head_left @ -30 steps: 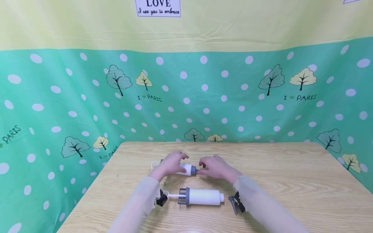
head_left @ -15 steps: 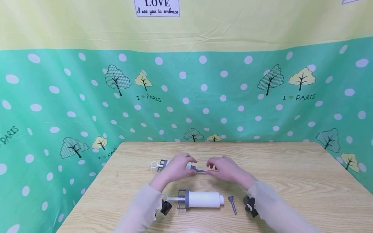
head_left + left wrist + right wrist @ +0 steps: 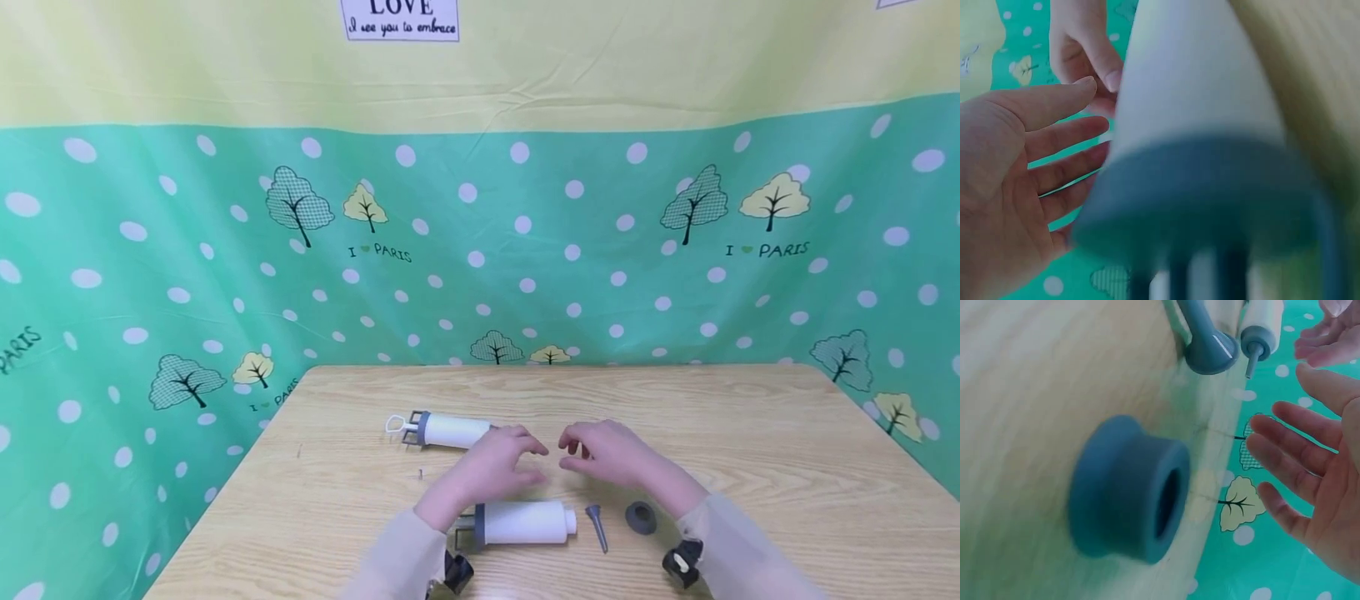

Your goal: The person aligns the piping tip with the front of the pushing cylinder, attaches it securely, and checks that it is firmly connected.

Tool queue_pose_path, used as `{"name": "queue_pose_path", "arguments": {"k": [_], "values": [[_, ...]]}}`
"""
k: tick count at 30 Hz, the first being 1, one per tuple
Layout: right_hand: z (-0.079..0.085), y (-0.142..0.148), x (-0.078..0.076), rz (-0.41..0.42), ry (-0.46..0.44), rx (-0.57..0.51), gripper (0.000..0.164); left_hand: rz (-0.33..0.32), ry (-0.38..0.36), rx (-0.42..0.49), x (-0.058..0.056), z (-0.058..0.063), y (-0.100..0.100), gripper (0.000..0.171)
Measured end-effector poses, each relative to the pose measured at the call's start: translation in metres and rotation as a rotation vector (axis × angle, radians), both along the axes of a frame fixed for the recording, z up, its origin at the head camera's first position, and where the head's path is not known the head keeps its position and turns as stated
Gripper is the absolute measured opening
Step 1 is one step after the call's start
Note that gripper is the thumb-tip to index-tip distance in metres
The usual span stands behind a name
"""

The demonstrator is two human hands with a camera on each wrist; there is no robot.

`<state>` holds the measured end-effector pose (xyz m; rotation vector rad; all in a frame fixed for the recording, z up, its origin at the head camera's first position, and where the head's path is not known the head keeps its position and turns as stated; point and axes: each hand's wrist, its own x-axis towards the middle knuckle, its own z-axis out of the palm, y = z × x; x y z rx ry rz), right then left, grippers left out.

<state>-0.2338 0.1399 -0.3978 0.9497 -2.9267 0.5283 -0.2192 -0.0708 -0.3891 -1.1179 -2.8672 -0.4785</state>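
My left hand [image 3: 491, 468] is in the air over the table, its relaxed fingers around nothing. It overlaps the nozzle end of the far white syringe-like tube [image 3: 450, 431], which lies with its grey collar and looped plunger handle to the left. In the right wrist view a thin grey nozzle shows on that tube's end [image 3: 1259, 344]. My right hand [image 3: 611, 454] hovers opposite, fingers loosely bent and holding nothing. Below both hands lies a second white tube [image 3: 525, 522] with a bare white tip; my left forearm hides its plunger. Beside that tip are a loose grey nozzle [image 3: 596, 527] and a grey ring cap [image 3: 641, 517].
The wooden table [image 3: 750, 433] extends to the right of my hands. A tiny pin-like piece [image 3: 420, 473] lies left of my left hand. Behind the table's far edge hangs a green and yellow patterned curtain [image 3: 555, 250].
Both hands have left the far tube and its nozzle, moving right and toward me. The far tube now lies uncovered except at its tip. The grey ring cap has come into view by my right wrist.
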Motion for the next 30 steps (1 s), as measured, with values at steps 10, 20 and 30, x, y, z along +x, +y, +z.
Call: {"name": "queue_pose_path", "arguments": {"k": [10,20,30], "values": [[-0.001,0.033,0.017,-0.017,-0.127,-0.038,0.023,-0.071,0.030,-0.017,0.014,-0.022,0.032,0.029],[-0.009,0.053,0.031,-0.015,-0.202,-0.032,0.032,-0.027,0.006,-0.013,0.021,-0.030,0.055,0.022],[-0.008,0.062,0.045,-0.034,-0.252,-0.027,0.039,0.001,-0.087,0.027,0.026,-0.032,0.063,0.013]]}}
